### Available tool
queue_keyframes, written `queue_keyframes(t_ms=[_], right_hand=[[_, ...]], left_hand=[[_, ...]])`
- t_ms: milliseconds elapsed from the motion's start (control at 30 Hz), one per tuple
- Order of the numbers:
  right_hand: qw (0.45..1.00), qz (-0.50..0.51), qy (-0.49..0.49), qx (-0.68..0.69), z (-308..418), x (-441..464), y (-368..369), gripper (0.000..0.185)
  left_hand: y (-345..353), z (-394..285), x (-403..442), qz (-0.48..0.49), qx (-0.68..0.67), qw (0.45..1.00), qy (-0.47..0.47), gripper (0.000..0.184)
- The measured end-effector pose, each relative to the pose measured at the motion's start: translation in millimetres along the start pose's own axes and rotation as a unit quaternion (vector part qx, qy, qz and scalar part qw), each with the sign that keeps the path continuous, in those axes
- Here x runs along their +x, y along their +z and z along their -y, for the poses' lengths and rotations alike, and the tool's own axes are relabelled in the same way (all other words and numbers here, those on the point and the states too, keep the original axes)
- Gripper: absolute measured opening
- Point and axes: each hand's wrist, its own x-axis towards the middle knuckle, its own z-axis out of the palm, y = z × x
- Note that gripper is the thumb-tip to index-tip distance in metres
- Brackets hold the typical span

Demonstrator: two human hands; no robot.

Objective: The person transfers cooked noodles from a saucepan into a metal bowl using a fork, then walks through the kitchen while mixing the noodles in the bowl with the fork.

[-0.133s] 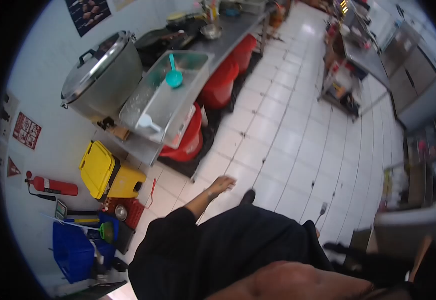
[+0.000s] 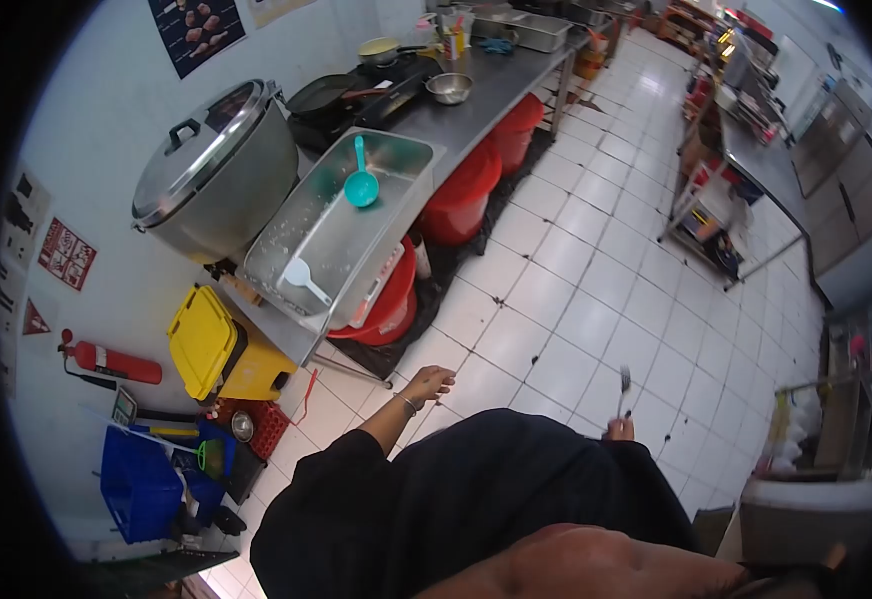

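My left hand (image 2: 428, 384) hangs in front of my body over the floor, near the table's front leg. It holds nothing, and its fingers are loosely bent and apart. On the other side of my body, my right hand (image 2: 620, 429) grips a fork (image 2: 625, 379) by the handle, with the head pointing away from me. That fork looks slightly blurred. Closest to my left hand stands the steel table (image 2: 301, 344), bearing a deep steel pan (image 2: 326, 235). Inside the pan lie a teal ladle (image 2: 361, 188) and a white rice paddle (image 2: 306, 279).
A big lidded rice cooker (image 2: 218, 170), a frying pan (image 2: 321, 95) and a steel bowl (image 2: 449, 89) share the table. Red tubs (image 2: 461, 200) stand beneath it. Left are a yellow bin (image 2: 211, 334), fire extinguisher (image 2: 111, 359) and blue crate (image 2: 141, 484). Another table (image 2: 761, 150) stands right.
The view has shifted, so the table and pan sit lower in the picture. My right hand with the fork has come further forward and into clearer view. My left hand stays empty.
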Motion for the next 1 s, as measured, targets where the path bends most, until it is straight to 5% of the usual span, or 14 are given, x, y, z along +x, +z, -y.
queue_keyframes(t_ms=[100, 300, 433, 567, 700, 767, 867, 1000], right_hand=[[0.982, 0.139, -0.122, 0.020, 133, 79, 112, 0.008], [0.937, 0.305, -0.170, -0.016, 308, 216, 285, 0.014], [0.936, 0.302, -0.154, -0.096, 291, 330, 344, 0.017], [0.963, 0.236, -0.058, -0.120, 247, 448, 328, 0.013], [0.941, 0.133, -0.302, -0.077, 63, 628, 273, 0.013], [0.961, 0.143, -0.180, -0.155, 96, 658, 271, 0.013], [0.954, 0.173, -0.037, -0.240, 177, 710, 297, 0.013], [0.942, 0.219, -0.035, -0.253, 263, 818, 352, 0.014]], left_hand=[[-21, -82, 12, -0.015, -0.029, 0.998, 0.049, 0.037], [-24, -290, 118, -0.047, -0.129, 0.962, 0.234, 0.033], [-56, -433, 235, -0.145, -0.179, 0.901, 0.367, 0.028], [-128, -566, 370, -0.330, -0.149, 0.825, 0.433, 0.024], [-237, -673, 455, -0.562, 0.078, 0.774, 0.282, 0.043], [-278, -696, 492, -0.629, 0.090, 0.741, 0.219, 0.056], [-319, -688, 558, -0.544, -0.020, 0.815, 0.199, 0.068], [-296, -684, 606, -0.594, -0.067, 0.763, 0.244, 0.075]])
